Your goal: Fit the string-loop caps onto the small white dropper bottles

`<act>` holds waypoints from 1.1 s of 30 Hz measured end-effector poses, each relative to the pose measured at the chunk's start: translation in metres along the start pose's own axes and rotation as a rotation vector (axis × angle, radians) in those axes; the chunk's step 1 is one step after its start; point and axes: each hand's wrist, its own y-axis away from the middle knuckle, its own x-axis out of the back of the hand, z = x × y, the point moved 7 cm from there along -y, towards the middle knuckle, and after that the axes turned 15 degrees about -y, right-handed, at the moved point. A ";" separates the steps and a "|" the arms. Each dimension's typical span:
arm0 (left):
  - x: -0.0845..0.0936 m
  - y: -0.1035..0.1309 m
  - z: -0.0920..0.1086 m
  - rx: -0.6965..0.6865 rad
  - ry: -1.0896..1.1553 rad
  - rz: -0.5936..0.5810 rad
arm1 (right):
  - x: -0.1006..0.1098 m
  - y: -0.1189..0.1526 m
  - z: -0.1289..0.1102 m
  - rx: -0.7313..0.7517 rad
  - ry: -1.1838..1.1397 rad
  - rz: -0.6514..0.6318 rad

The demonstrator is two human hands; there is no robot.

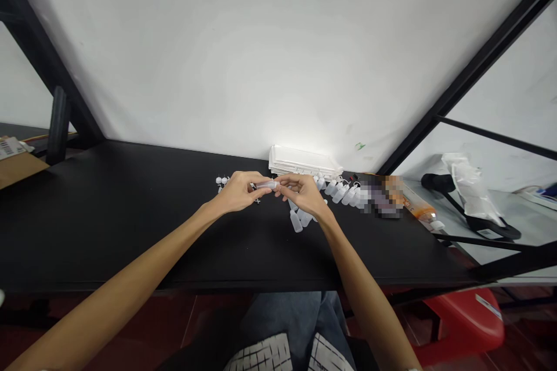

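Observation:
Over the black table, both my hands meet at a small translucent plastic bottle [266, 185] lying roughly level. My left hand [241, 190] is closed, pinching the bottle's left part between thumb and fingers. At its right end, my right hand [303, 190] pinches with thumb and fingertips; the end itself is partly hidden. Beneath and beside my right hand lie several loose translucent bottles [296, 221]. Small white caps [221, 180] sit just left of my left hand. To the right, a row of similar bottles [340, 192] with white tops rests on the table.
A stack of flat white packs [304, 161] stands against the wall. On the right lie a bottle with an orange label [420, 206] and a blurred-out patch. Black metal frame bars [474, 64] rise at both sides. A cardboard box [20, 165] is far left, a red stool [470, 324] lower right.

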 end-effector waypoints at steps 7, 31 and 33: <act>0.003 0.003 0.008 -0.197 -0.153 0.131 | -0.001 0.002 -0.004 0.037 -0.053 0.015; -0.002 -0.001 -0.006 -0.040 0.122 0.087 | 0.003 0.001 -0.006 0.093 -0.094 0.036; -0.002 0.000 -0.005 -0.050 0.121 0.105 | 0.001 0.001 -0.006 0.079 -0.118 0.023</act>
